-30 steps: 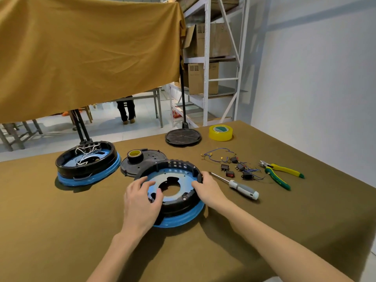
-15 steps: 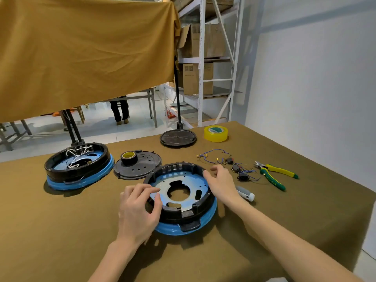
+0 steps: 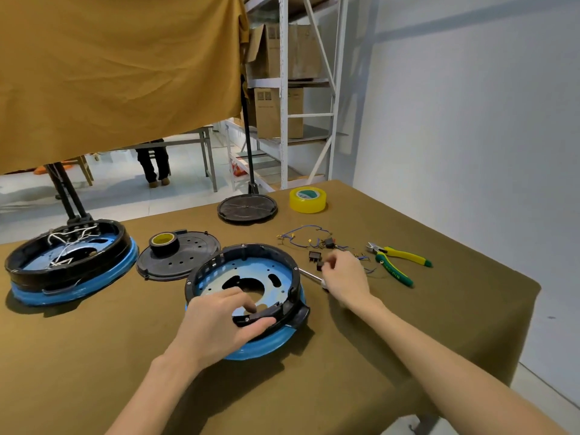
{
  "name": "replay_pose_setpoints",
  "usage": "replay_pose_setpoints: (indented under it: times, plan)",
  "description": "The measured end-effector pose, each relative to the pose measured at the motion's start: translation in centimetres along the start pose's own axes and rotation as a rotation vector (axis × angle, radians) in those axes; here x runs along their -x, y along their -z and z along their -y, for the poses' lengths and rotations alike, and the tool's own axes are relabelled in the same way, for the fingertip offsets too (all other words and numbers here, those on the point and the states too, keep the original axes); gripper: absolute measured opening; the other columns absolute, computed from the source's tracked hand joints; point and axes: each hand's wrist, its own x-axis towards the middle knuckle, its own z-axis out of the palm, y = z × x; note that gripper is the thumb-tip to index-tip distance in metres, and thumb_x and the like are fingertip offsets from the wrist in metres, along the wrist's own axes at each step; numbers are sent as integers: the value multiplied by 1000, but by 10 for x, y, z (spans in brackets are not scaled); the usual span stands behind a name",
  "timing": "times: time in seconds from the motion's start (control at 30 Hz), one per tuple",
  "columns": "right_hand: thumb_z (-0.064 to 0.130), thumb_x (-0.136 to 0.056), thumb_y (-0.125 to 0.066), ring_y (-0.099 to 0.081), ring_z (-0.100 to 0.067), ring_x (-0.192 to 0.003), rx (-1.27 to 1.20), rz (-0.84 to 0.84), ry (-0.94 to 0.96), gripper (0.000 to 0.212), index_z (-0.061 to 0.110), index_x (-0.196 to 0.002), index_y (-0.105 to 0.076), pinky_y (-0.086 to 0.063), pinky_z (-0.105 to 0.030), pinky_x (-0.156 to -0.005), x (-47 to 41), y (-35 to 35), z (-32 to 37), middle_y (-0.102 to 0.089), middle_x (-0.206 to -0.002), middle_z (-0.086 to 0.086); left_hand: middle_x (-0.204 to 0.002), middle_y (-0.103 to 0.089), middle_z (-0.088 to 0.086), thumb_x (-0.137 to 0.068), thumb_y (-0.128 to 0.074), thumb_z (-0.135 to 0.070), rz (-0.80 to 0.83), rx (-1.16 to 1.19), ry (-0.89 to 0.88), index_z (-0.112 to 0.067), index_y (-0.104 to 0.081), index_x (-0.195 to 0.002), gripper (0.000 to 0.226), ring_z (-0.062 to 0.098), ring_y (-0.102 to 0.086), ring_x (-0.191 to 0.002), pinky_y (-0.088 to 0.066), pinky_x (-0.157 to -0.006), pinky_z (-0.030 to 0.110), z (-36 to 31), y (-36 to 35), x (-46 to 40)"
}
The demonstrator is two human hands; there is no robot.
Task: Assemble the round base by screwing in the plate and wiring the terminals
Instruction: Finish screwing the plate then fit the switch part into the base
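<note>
Our left hand [image 3: 216,324] still grips the round black-and-blue base [image 3: 248,296]; our right hand [image 3: 343,279] has moved to three o'clock, pinching a small black terminal [image 3: 319,266], so wiring comes next.

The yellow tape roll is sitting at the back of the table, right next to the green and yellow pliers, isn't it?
Not quite. The head view shows the yellow tape roll at the back of the table, but beside the black round disc. The pliers lie apart, nearer.
</note>
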Motion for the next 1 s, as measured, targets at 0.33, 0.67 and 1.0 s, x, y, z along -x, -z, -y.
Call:
replay_pose_setpoints:
  times: [0.33,0.67,1.0]
  plan:
    - [22,-101,-61,-60,-36,-111,275,156,-87,28,14,-128,-65,-53,-44,-95,-29,15,-30,-46,-135,-16,-70,-62,-19,-99,-39,-56,-51,7,201,-31,-71,-78,45,0,-58,-68,-47,-57,21,-1,-23,-29]
    - [5,-97,-66,-72,-24,-81,-975,266,-299,31,12,-127,-62,-59,-28,-66,-21,28,0,-72,-109,-17,-61,-61,-12,-97,-24,-63,41,-151,324,-31,-67,-76,58,3,-57,-55,-47,-46,25,1,-31,-25]
    - [32,-97,-63,-62,-26,-95,119,295,-100,27,11,-114,-59,-51,-38,-78,-61,13,-20,-67,-109,-11,-60,-61,-13,-101,-33,-59,52,-127,345,-31,-67,-77,50,3,-57,-56,-51,-49,27,2,-32,-26]
